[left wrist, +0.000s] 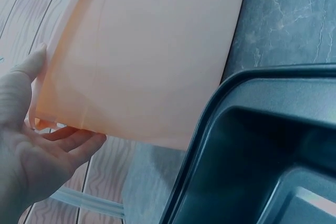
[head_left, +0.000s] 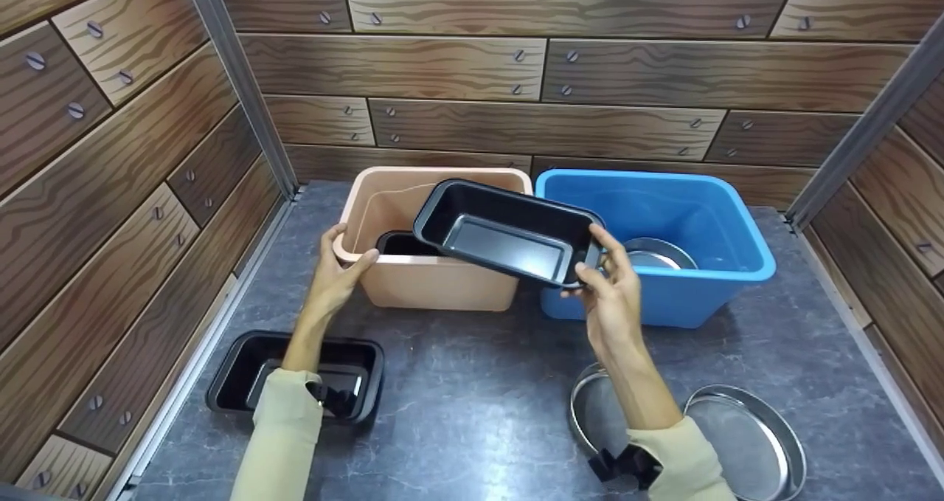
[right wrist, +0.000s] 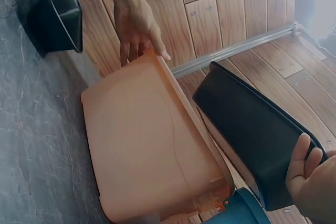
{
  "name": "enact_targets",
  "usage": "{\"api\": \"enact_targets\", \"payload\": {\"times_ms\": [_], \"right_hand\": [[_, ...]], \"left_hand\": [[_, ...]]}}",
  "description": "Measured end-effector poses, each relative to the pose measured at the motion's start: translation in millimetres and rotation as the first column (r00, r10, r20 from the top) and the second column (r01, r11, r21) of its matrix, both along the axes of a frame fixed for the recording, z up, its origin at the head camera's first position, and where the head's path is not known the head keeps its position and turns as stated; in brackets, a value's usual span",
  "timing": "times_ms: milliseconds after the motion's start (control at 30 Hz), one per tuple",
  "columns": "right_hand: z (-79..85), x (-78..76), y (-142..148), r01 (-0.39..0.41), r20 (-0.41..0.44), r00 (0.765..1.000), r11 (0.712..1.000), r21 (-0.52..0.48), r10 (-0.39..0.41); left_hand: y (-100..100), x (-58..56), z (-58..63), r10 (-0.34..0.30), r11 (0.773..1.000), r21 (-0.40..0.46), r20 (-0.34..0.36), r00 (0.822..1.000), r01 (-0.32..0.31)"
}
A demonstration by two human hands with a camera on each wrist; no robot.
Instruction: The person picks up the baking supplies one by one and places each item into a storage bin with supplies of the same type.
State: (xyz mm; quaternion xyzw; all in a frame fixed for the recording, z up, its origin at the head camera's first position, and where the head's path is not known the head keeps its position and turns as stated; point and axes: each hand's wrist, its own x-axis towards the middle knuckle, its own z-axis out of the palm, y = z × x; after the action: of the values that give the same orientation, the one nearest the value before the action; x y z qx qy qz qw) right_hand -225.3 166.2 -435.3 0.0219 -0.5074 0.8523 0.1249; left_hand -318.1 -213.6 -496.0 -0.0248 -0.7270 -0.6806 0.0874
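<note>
A black loaf pan [head_left: 509,232] is held up at its right end by my right hand [head_left: 613,294], thumb inside the rim and fingers beyond it. It hangs tilted over the front of the peach bin [head_left: 442,287] and overlaps the blue bin's near left corner in the head view. My left hand [head_left: 335,272] grips the peach bin's front left corner, thumb over the rim. Inside that bin a dark pan [head_left: 402,243] shows partly behind the front wall. Below my left forearm a second black loaf pan [head_left: 350,350] lies on the grey surface.
The blue bin [head_left: 656,298] stands to the right of the peach one, with a round metal pan [head_left: 660,254] inside. Two round cake pans, one left [head_left: 597,405] and one right [head_left: 745,442], lie around my right forearm. Wood-patterned walls [head_left: 619,73] enclose the surface.
</note>
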Motion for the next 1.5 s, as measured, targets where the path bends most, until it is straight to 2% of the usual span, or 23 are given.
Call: {"api": "enact_targets", "payload": {"times_ms": [400, 633, 900, 1200, 1500], "right_hand": [[0.5, -20.5, -6.4, 0.040, -0.009, 0.999, 0.999, -0.005, -0.040], [4.3, -32.8, -13.1, 0.032, -0.019, 0.999, 0.999, 0.007, -0.032], [6.6, -42.3, -20.5, 0.032, -0.015, 0.999, 0.999, 0.032, -0.032], [9.5, -53.0, -30.2, 0.014, 0.002, 1.000, 0.996, 0.092, -0.015], [8.5, -59.8, -37.0, 0.003, 0.023, 1.000, 0.987, 0.161, -0.007]], "left_hand": [[3.3, -1.2, -0.6, 0.011, 1.000, -0.014, 0.006, 1.000, -0.011], [1.8, -0.5, 1.1, 0.008, 1.000, 0.019, -0.008, 1.000, -0.007], [1.7, -2.2, 3.0, 0.023, 1.000, 0.003, -0.015, 1.000, -0.023], [0.0, -2.2, 3.4, 0.040, 0.999, -0.010, -0.011, 0.999, -0.040], [1.1, -0.3, -0.4, 0.027, 1.000, 0.008, -0.006, 1.000, -0.027]]}}
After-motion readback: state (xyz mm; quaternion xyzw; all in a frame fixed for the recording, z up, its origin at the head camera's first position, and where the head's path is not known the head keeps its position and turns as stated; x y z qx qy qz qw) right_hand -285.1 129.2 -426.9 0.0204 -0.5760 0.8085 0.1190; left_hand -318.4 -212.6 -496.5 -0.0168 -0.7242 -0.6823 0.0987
